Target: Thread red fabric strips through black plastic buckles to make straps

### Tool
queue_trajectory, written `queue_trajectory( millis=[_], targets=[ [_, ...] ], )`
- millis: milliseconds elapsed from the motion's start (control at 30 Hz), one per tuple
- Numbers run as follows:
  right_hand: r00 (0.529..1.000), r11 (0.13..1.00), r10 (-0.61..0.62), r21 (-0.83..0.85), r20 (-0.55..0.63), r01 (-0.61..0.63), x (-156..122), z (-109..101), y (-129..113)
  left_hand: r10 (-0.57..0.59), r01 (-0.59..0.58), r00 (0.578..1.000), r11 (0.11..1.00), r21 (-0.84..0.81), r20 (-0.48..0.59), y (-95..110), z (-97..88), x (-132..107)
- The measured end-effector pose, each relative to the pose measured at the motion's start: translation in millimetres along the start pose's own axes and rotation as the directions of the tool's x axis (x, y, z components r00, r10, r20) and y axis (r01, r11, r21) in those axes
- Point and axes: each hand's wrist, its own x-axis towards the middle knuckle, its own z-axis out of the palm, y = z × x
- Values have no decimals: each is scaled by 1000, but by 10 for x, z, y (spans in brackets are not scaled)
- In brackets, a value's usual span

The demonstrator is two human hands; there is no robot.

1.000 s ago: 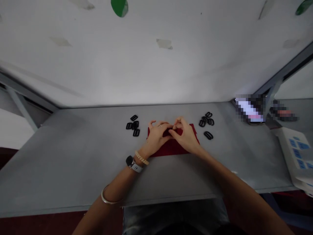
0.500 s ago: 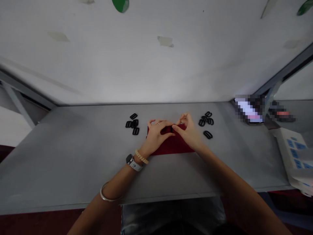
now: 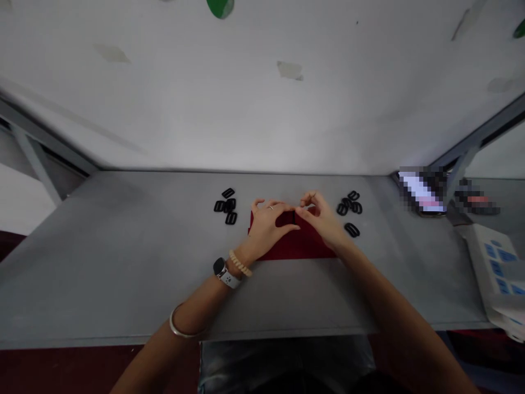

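Note:
A flat piece of red fabric (image 3: 301, 246) lies on the table under both hands. A narrow black strip (image 3: 293, 217) shows upright against it between my fingers; its kind is too small to make out. My left hand (image 3: 264, 224) rests over the fabric's left part, thumb and index finger apart on either side of a gap, index tip near the strip's top. My right hand (image 3: 322, 219) is closed in a pinch at the strip's upper end, its other fingers curled. Black strap slider buckles lie to the left (image 3: 231, 218) and right (image 3: 351, 230) of the hands.
The grey table (image 3: 123, 262) meets a white wall (image 3: 229, 120) at the back. At the right stand a phone (image 3: 422, 192) with a lit, blurred screen and a white box with blue print (image 3: 490, 268). Metal frame bars (image 3: 35, 158) rise at both sides.
The camera view has shifted slightly, moving the scene a little to the right. The right fingertips are now a bit farther from the left thumb, showing more of the black strip.

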Motion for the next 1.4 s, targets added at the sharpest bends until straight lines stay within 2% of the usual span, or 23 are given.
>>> queue_trajectory(
  millis=[100,267,333,433,533,600,700,767,900,1067,1300,1400],
  targets=[
    [994,998,24,-52,108,-19,27,-109,18,-39,36,999,996,-79,-30,0,-13,-8],
    [972,973,-43,-210,231,93,37,-166,0,-20,17,999,995,-99,-38,-16,-6,-26],
    [968,965,-64,-230,244,122,24,-118,-19,-14,11,999,997,-78,-37,-10,-5,-28],
    [980,961,-88,-243,176,130,-8,-18,-43,-5,3,999,999,-51,-40,9,-7,-27],
    [998,978,-55,-199,35,61,-37,61,-35,2,-4,1000,999,-39,-29,26,3,-31],
    [1000,995,1,-104,-14,-2,-49,99,-6,10,-11,1000,999,-46,-25,27,27,-38],
    [995,994,76,72,66,-81,-61,159,48,51,-53,998,998,-41,-37,19,70,-52],
    [991,987,82,130,106,-95,-63,191,68,57,-59,998,997,-49,-39,17,82,-55],
    [994,991,32,127,108,-46,-46,149,33,-6,-3,998,989,-149,-61,30,42,-46],
    [976,973,55,210,211,-101,-25,-1,-39,-66,19,987,954,-300,-146,32,-22,-36],
    [978,982,61,164,199,-95,-35,73,-12,-24,-1,994,972,-233,-106,31,-34,-31],
    [974,985,69,140,214,-100,-23,44,-17,-50,18,994,955,-298,-99,0,-30,-23]
  ],
)
